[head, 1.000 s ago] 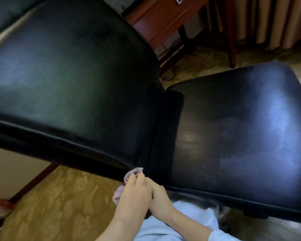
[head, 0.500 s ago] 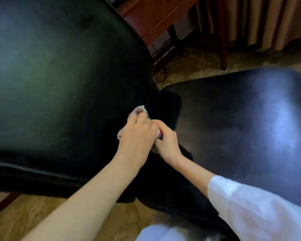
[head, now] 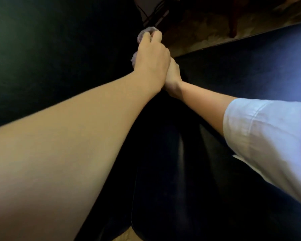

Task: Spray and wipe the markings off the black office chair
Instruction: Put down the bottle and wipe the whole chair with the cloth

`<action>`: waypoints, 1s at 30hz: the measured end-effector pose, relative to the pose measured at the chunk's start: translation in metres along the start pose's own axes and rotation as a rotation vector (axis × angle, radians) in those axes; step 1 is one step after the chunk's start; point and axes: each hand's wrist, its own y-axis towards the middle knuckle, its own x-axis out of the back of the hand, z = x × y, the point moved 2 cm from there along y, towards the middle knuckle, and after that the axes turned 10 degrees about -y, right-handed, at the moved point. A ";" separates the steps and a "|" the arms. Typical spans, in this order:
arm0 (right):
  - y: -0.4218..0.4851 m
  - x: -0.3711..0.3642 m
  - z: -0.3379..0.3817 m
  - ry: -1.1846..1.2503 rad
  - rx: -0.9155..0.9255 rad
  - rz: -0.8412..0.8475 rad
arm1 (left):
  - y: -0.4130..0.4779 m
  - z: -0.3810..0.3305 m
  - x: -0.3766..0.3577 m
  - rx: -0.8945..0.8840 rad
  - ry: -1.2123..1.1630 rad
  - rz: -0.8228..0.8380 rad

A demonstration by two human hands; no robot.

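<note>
Left forearm: nearest, bare, running from 8 o'clock up toward the centre.
Sleeve: white, at 4 o'clock, on the right arm reaching in to meet the left.
Chair: black and filling most of the view, with the backrest at 9 o'clock, the seat at 3 o'clock, and the fold between them running from 6 toward 12.
Right hand: just above centre, tucked against and partly behind the left. Its fingers are hidden, so I cannot tell whether it holds anything.
Left hand: toward 12 o'clock, fingers curled over the cloth, pressing it at the fold's far end.
Cloth: pale and bunched, showing past the fingertips.
Carpet: patterned, at 1 o'clock beyond the chair, with a dark wooden leg standing on it.
Change: a second ago both hands were at the fold's near end, at 6 o'clock. Half a second ago they were midway, and now they are at its far end.
Meaning: one full stroke along the fold looks complete. No markings show in this dim view, so I cannot judge whether another pass is needed.
</note>
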 end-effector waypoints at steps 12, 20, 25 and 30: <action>-0.105 -0.019 0.024 -0.093 0.104 0.222 | -0.117 0.044 -0.026 -0.186 0.210 -0.268; -0.267 -0.018 0.040 0.022 0.014 0.364 | -0.266 0.063 -0.045 -0.278 0.193 -0.088; -0.351 -0.009 0.055 0.135 0.015 0.384 | -0.352 0.069 -0.060 -0.300 0.151 -0.093; -0.410 -0.003 0.084 0.276 0.032 0.370 | -0.414 0.102 -0.070 -0.307 -0.004 -0.112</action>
